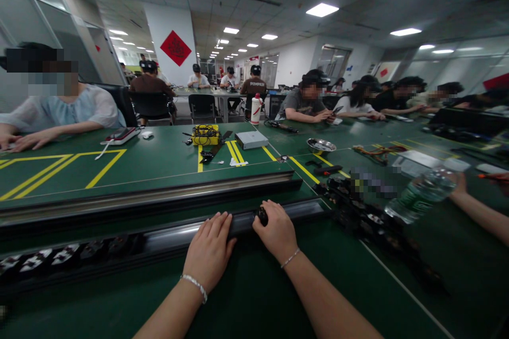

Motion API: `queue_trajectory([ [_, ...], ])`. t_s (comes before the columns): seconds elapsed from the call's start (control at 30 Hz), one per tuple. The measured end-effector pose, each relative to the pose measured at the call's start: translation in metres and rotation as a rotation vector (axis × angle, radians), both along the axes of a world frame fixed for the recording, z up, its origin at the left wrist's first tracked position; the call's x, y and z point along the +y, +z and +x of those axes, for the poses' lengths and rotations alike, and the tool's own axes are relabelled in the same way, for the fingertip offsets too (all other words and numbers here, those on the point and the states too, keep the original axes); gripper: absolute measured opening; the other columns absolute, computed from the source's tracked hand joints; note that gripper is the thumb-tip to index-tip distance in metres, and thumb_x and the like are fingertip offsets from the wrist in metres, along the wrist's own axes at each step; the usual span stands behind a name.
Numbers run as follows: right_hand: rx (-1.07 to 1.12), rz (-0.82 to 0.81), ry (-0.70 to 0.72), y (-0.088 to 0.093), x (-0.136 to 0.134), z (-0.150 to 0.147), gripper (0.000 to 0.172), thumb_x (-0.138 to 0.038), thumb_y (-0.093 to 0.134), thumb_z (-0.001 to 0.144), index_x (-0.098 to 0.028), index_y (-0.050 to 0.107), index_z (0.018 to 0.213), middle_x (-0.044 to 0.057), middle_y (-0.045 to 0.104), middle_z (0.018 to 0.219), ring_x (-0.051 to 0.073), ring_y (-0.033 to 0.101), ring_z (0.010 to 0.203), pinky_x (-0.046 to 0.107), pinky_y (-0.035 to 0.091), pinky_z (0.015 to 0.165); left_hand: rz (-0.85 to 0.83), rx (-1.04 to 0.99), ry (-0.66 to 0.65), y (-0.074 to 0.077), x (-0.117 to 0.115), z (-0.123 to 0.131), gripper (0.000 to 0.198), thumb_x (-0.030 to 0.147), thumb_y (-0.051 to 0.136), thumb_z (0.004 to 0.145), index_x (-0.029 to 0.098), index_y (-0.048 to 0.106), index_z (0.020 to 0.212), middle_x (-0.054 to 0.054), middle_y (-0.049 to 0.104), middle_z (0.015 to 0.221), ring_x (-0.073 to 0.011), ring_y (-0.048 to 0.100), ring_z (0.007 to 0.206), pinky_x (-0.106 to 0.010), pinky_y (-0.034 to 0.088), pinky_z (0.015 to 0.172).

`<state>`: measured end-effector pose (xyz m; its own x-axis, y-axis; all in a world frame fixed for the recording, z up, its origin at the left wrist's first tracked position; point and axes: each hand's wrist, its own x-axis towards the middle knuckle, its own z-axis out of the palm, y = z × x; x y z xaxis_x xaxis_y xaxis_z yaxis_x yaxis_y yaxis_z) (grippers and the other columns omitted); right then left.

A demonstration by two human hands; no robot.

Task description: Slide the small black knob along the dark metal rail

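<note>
A long black rail (169,237) with a shiny inner channel runs across the green table. My left hand (209,249) lies over its middle, fingers stretched and pressed together, palm down. Just to the right, my right hand (277,230) has thumb and fingers closed around a small black part (262,216) at the rail; its exact kind is hidden by the fingers. Several black parts with metal-coloured pieces (66,255) sit in a row in the rail's left end. Beyond it lies a second, parallel black rail (159,193).
Right of the rail lies a pile of black parts (371,218). Another person's hand (460,184) is at a clear plastic bottle (421,196). Farther back are a steel bowl (321,145), a grey box (252,140) and a yellow box with black cable (205,135). People sit around.
</note>
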<state>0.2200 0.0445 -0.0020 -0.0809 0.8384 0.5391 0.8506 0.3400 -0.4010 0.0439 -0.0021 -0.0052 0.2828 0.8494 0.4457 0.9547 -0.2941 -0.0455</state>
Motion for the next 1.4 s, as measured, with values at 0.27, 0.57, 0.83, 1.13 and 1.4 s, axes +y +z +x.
queue_trajectory([
  [0.27,0.001,0.019,0.006,-0.0022,0.0015,0.0006,0.028,-0.024,0.050,0.071,-0.014,0.061,0.095,0.010,0.064,0.100,0.022,0.054,0.103,0.036,0.036,0.097,-0.005,-0.006,0.003,0.0003,-0.0005,0.0004,0.044,0.032,0.045,0.081,0.017,0.045,0.123,-0.007,0.053,0.124,-0.0223,0.047,0.115,-0.038,0.038,0.097],
  [0.57,0.002,0.007,0.002,-0.0015,0.0014,-0.0001,0.028,-0.023,0.050,0.071,-0.012,0.061,0.095,0.011,0.064,0.101,0.022,0.053,0.103,0.035,0.036,0.097,-0.012,-0.005,0.004,0.0011,-0.0004,0.0000,0.044,0.032,0.044,0.081,0.017,0.045,0.123,-0.008,0.053,0.125,-0.0222,0.046,0.116,-0.038,0.039,0.097],
  [0.83,-0.004,-0.011,0.008,0.0023,0.0001,0.0023,0.029,-0.024,0.051,0.071,-0.014,0.062,0.096,0.010,0.063,0.103,0.021,0.053,0.105,0.033,0.037,0.096,-0.012,-0.017,-0.004,0.0003,-0.0005,-0.0007,0.044,0.032,0.043,0.082,0.017,0.045,0.123,-0.008,0.053,0.125,-0.0225,0.046,0.116,-0.039,0.039,0.097],
  [1.13,-0.010,-0.017,-0.012,0.0003,-0.0005,0.0025,0.028,-0.026,0.052,0.072,-0.015,0.061,0.095,0.008,0.063,0.106,0.023,0.052,0.108,0.037,0.032,0.099,-0.009,0.006,-0.002,0.0012,-0.0010,-0.0006,0.044,0.032,0.043,0.082,0.016,0.045,0.123,-0.008,0.053,0.124,-0.0226,0.047,0.115,-0.038,0.038,0.097],
  [1.4,0.007,-0.011,-0.012,-0.0008,0.0003,0.0021,0.028,-0.025,0.052,0.071,-0.016,0.062,0.095,0.009,0.063,0.105,0.023,0.052,0.107,0.037,0.033,0.098,-0.006,0.001,-0.005,0.0013,-0.0007,-0.0007,0.043,0.032,0.043,0.082,0.016,0.046,0.122,-0.009,0.053,0.124,-0.0227,0.047,0.115,-0.039,0.039,0.096],
])
